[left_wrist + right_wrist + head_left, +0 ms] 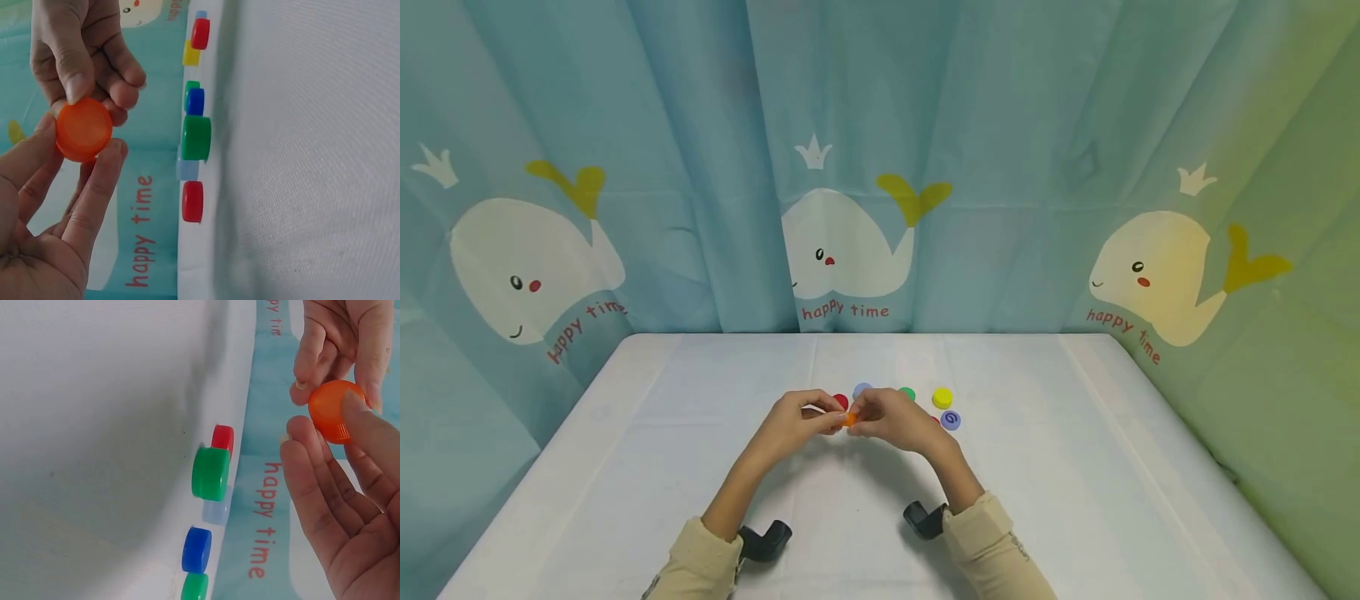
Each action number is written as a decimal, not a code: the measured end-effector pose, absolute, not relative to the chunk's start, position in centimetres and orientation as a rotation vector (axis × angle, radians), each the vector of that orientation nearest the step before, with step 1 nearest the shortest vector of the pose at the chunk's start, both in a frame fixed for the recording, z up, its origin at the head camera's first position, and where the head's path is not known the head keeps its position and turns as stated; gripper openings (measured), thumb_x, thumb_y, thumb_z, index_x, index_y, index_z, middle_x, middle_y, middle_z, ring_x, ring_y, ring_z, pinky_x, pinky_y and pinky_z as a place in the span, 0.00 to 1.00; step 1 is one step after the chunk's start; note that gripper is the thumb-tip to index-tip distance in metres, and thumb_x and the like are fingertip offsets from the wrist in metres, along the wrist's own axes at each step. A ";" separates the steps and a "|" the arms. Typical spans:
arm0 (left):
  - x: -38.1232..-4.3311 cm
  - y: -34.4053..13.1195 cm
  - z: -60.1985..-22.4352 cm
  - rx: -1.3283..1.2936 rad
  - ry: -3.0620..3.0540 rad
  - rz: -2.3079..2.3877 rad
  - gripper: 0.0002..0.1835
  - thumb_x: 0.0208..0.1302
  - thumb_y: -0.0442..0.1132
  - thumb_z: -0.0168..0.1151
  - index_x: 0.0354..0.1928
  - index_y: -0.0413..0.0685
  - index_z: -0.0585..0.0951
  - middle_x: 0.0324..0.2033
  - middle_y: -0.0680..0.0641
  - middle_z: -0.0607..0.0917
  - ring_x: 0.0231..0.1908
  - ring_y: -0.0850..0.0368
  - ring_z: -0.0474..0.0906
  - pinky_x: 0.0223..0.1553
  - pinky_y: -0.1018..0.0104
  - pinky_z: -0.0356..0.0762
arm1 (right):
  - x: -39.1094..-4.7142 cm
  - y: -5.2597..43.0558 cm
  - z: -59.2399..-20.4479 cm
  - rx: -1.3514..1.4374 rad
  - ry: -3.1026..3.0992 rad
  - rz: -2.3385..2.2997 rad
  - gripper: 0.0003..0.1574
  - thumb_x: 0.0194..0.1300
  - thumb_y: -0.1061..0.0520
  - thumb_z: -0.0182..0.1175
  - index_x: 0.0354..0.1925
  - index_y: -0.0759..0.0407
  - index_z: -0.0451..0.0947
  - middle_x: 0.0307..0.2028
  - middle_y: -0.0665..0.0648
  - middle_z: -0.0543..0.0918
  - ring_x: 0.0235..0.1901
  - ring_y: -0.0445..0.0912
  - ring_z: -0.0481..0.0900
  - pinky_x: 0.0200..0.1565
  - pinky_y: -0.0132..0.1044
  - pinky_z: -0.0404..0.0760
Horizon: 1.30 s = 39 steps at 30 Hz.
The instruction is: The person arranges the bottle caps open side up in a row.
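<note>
An orange bottle cap (850,419) is held up above the white table, between my two hands. In the left wrist view the flat round face of the orange cap (84,129) is turned to the camera. My left hand (795,425) pinches its edge with the thumb and fingers. From the other side my right hand (897,418) grips it too, its thumb lying over the cap in the right wrist view. Just beyond the hands, a red cap (841,402) and a light blue cap (863,390) show partly, the hands covering some of the caps.
Farther right on the table (1037,467) lie a green cap (907,393), a yellow cap (942,398) and a blue cap with a mark (951,420). A curtain (1015,125) printed with whales hangs behind the table's far edge. Black camera mounts (767,542) stick out at both wrists.
</note>
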State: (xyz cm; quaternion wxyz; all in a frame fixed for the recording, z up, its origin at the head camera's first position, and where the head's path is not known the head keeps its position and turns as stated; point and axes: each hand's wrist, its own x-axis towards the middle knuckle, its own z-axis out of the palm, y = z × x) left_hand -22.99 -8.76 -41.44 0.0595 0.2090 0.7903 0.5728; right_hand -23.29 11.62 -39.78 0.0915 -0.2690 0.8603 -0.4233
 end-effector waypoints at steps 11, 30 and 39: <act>-23.1 -8.8 -41.2 0.691 2.478 1.710 0.07 0.58 0.42 0.67 0.35 0.48 0.82 0.36 0.50 0.82 0.36 0.54 0.82 0.38 0.60 0.79 | -23.2 12.0 -39.7 -0.693 2.552 -1.330 0.17 0.61 0.54 0.65 0.45 0.62 0.76 0.37 0.51 0.83 0.36 0.41 0.81 0.39 0.35 0.79; -23.3 -10.1 -41.1 0.780 2.470 1.473 0.16 0.58 0.42 0.67 0.45 0.38 0.82 0.36 0.50 0.83 0.37 0.55 0.79 0.40 0.65 0.77 | -23.0 11.2 -39.7 -0.801 2.589 -1.203 0.15 0.58 0.58 0.67 0.42 0.63 0.79 0.33 0.49 0.80 0.34 0.40 0.78 0.38 0.30 0.78; -23.3 -11.0 -40.8 0.802 2.380 1.400 0.12 0.58 0.37 0.66 0.42 0.39 0.81 0.33 0.49 0.82 0.33 0.51 0.80 0.37 0.62 0.78 | -22.7 10.5 -40.1 -0.848 2.620 -1.134 0.15 0.56 0.59 0.69 0.41 0.62 0.78 0.30 0.49 0.79 0.31 0.40 0.77 0.36 0.28 0.77</act>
